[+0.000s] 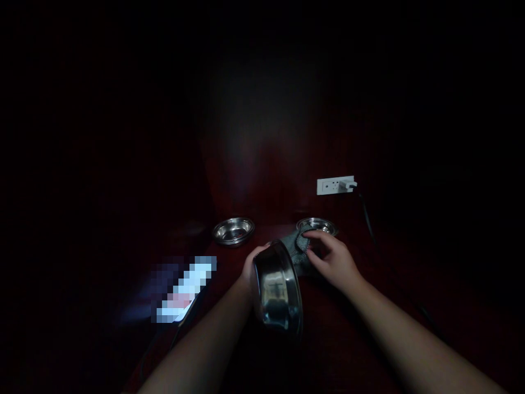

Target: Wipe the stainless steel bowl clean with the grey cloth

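Observation:
My left hand [251,265] grips a shiny stainless steel bowl [276,290], which is tipped on its side with its opening facing right. Most of the left fingers are hidden behind the bowl. Just right of the bowl's rim, my right hand [334,257] pinches a grey-green cloth [302,243] between thumb and fingers. Part of the cloth hangs behind the bowl's rim, and whether it touches the metal I cannot tell.
Steel bowls stand farther back on the dark red surface, one bowl [233,232] at left and another bowl [322,224] behind the cloth. A lit phone [186,290] lies at left. A wall socket [335,185] holds a plug with a dark cable [366,215].

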### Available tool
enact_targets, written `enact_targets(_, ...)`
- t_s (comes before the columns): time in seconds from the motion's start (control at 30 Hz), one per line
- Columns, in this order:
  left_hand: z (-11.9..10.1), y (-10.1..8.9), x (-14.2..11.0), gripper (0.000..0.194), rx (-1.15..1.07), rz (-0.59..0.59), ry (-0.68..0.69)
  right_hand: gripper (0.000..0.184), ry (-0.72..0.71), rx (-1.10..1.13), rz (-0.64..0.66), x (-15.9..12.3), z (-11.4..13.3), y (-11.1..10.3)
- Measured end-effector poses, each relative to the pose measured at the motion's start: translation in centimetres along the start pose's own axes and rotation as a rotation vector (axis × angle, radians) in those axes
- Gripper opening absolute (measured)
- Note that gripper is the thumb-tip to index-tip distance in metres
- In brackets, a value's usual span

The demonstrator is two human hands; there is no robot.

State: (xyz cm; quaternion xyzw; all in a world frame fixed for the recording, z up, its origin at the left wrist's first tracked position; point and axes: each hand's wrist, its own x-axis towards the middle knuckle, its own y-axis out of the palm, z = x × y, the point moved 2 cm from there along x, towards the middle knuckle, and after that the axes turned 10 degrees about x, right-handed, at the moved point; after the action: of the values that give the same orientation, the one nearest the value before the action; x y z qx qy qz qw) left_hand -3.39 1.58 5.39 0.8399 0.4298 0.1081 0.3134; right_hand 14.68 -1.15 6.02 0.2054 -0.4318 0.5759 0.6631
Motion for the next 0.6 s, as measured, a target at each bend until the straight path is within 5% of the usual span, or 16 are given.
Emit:
enact_targets(0.27,0.3,-0.3,0.2,0.026,0.053,-0.042,-0.081,0.015,-0.173,-0.084,-0.056,0.4,0.6,-0.6)
enact_targets(0.6,0.7,-0.3,0.5,0.013,0.090,0.060,0.034,0.013,-0.152,-0.100,-0.106,0.4,1.2,-0.9)
